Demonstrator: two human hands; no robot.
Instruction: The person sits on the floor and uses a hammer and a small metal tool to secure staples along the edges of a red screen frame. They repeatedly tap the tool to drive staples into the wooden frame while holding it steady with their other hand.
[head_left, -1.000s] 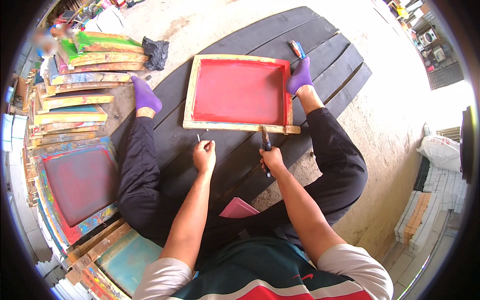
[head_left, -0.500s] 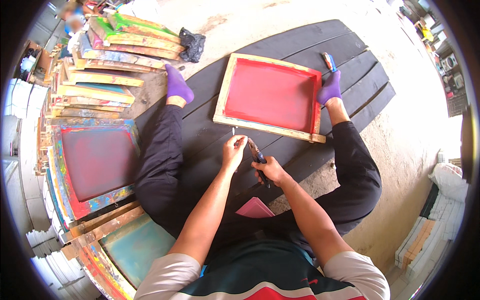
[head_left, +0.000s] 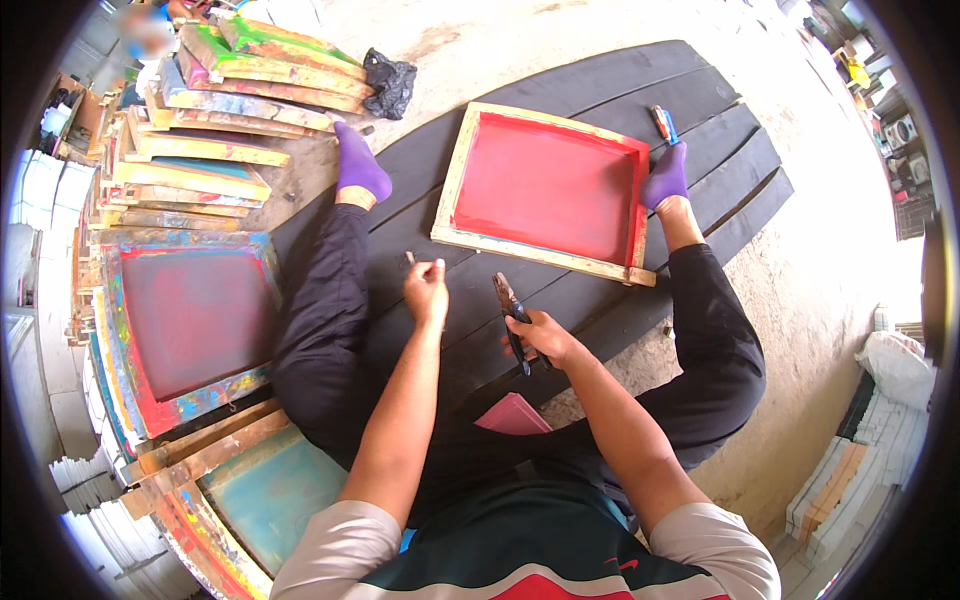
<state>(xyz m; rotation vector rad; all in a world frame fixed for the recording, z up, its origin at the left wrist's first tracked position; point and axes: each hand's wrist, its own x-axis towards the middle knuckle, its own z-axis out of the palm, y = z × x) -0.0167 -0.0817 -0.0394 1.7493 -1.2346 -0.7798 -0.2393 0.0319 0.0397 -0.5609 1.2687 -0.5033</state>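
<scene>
My right hand (head_left: 543, 342) is wrapped round the dark handles of a pair of pliers (head_left: 506, 293). The jaws point away from me, and nothing shows between them. To the left, my left hand (head_left: 427, 293) is closed above the black slatted board, apart from the pliers. A small pale tip (head_left: 410, 258) shows by its fingers, too small to name. Beyond both hands lies a wooden screen-printing frame (head_left: 540, 259) with red mesh, between my feet. Neither hand touches it.
Several paint-stained screen frames (head_left: 190, 405) are stacked along my left. A black plastic bag (head_left: 390, 84) lies past the far stack. A small red and blue tool (head_left: 664, 125) rests beside my right foot. A pink flat piece (head_left: 513, 414) lies close to my lap.
My left hand has moved left, away from the pliers' jaws. The right hand still grips the pliers, whose handles now look further apart.
</scene>
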